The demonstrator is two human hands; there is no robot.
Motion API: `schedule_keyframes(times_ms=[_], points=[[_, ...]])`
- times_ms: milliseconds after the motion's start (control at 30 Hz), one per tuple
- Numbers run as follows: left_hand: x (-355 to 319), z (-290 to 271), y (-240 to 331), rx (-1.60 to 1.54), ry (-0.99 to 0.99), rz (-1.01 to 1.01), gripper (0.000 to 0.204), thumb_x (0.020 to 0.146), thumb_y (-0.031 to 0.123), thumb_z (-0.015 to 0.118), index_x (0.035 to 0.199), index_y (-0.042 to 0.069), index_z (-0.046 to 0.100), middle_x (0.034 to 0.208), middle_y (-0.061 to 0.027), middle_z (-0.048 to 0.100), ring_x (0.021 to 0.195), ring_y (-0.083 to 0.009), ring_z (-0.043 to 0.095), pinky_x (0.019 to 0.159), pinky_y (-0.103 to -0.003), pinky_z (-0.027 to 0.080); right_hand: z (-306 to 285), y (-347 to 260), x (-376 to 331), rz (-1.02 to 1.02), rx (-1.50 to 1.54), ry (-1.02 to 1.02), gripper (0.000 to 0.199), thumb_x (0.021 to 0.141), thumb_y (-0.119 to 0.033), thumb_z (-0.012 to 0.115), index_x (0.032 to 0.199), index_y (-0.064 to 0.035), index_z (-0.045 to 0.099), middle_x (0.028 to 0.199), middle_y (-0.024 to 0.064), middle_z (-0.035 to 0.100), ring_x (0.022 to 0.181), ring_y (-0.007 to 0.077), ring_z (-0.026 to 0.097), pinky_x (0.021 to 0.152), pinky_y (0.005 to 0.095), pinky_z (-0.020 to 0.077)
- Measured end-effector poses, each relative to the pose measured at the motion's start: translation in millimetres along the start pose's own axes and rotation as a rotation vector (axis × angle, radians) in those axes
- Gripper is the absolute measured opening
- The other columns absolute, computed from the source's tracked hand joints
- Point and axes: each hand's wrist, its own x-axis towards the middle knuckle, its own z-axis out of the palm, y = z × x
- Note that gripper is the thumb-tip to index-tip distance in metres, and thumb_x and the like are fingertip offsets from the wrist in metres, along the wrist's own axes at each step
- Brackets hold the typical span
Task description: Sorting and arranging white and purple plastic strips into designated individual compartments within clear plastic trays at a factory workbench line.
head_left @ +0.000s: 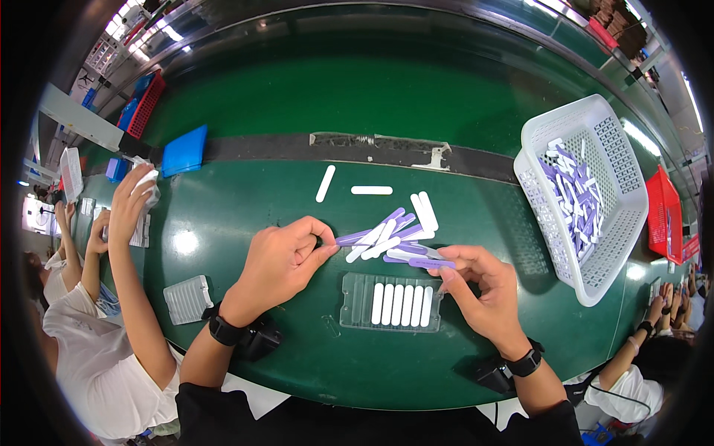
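Purple and white sticks lie heaped beyond a clear tray toward the worktop's near edge, the left hand pinching one purple end, the right hand gripping a few

It looks like a factory: workers line the near edge of the table; a basket holds many parts.

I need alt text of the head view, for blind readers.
A person's left hand touches piled purple and white strips on a green table; the right hand holds a purple strip. Nearer: a clear tray of six white strips; at right, a basket of strips.
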Motion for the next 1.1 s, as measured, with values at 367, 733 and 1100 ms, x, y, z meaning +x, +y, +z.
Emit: schedule_keyframes(times_ms=[367,733,1100], points=[[1,-11,-1,-0.091,-0.092,-0.05,0.01,0.1,0.01,0.07,0.099,0.003,0.063,0.056,0.0044,0.034,0.054,-0.0052,0.029,0.052,-0.028,0.024,2,0,1,0.0,-0.021,0.009,0.024,0.099,-0.002,0.068,0.123,0.0022,0.067,0.099,0.0111,0.08,0.085,0.012,0.075,0.074,0.025,0.0602],[6,-15,-1,-0.137,-0.194,-0.057,0.017,0.105,0.014,0.059,0.093,0.003,0.058,0.06,0.0039,0.038,0.056,-0.0063,0.031,0.053,-0.028,0.026,-1,1,-1,-0.021,-0.072,-0.002,0.02,0.099,-0.004,0.069,0.118,-0.0003,0.072,0.099,0.0104,0.08,0.081,0.0099,0.074,0.072,0.0229,0.0583],[3,-14,-4,-0.139,-0.173,0.069,0.018,0.102,0.013,0.06,0.087,0.004,0.062,0.061,-0.0082,0.052,0.051,-0.0188,0.047,0.051,-0.036,0.035,3,0,-1,-0.026,-0.09,0.007,0.017,0.097,-0.006,0.072,0.113,-0.0027,0.075,0.094,0.008,0.081,0.079,0.0092,0.074,0.071,0.0225,0.056]])
